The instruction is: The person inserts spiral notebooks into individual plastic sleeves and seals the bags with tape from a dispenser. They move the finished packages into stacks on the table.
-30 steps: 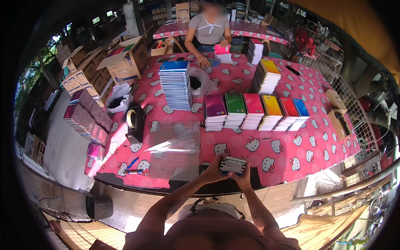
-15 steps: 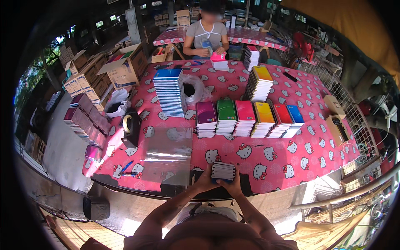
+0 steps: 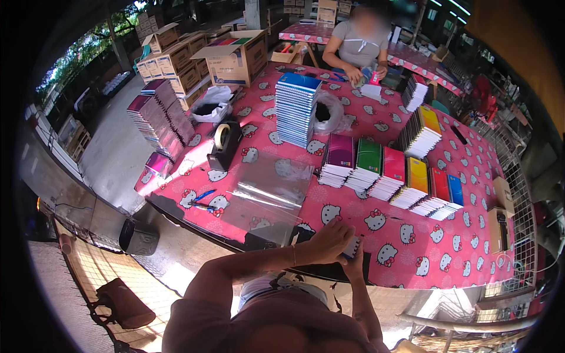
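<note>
A small stack of spiral notebooks (image 3: 351, 248) is held at the near table edge, wire bindings showing. My left hand (image 3: 329, 242) is bent over the stack and covers most of it. Fingers closed, my right hand (image 3: 354, 267) grips the stack from the right and below. Beyond my hands stands a row of spiral notebook piles: purple (image 3: 340, 152), green (image 3: 368, 159), pink (image 3: 392, 166), yellow (image 3: 418, 175), red (image 3: 439, 182) and blue (image 3: 455, 189). Left of the hands lies a clear plastic sheet (image 3: 268, 191).
A tall blue notebook stack (image 3: 297, 112), a tape dispenser (image 3: 225, 147), pens (image 3: 204, 197) and wrapped purple notebooks (image 3: 159, 117) stand or lie on the pink patterned table (image 3: 329, 203). Cardboard boxes (image 3: 238, 62) are at the back left. Across the table a co-worker (image 3: 359, 44) handles pink notebooks.
My view has turned left, so the table appears tilted. My left hand has moved over the top of the notebook stack, which both hands held at its sides before.
</note>
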### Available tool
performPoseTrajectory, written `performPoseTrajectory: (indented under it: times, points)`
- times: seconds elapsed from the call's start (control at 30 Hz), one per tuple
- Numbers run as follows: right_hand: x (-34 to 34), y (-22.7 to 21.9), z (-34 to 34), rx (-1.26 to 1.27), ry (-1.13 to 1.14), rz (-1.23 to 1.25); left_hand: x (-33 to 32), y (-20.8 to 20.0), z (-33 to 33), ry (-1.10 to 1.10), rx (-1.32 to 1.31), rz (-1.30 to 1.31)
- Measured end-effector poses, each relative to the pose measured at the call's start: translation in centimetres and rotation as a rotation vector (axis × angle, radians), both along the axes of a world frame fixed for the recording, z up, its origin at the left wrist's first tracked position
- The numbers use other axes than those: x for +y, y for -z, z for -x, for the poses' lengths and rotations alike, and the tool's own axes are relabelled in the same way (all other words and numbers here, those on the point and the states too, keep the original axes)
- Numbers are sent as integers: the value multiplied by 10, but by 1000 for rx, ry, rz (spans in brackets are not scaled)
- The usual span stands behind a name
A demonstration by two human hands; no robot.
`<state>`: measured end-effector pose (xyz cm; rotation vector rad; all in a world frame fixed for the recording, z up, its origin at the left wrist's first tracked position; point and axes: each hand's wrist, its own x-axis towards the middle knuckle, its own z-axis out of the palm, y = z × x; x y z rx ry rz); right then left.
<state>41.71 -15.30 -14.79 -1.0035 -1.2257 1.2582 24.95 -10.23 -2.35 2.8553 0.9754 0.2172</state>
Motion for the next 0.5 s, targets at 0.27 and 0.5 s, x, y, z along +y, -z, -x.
performPoseTrajectory:
  times: [0.27,0.5]
  points:
    - [93,-91,74,-268,-595,-82,-18,-5,146,-650,-534,327]
    - [221,-19,206,-959,82,-358,-70,37,301,-1124,-1266,653]
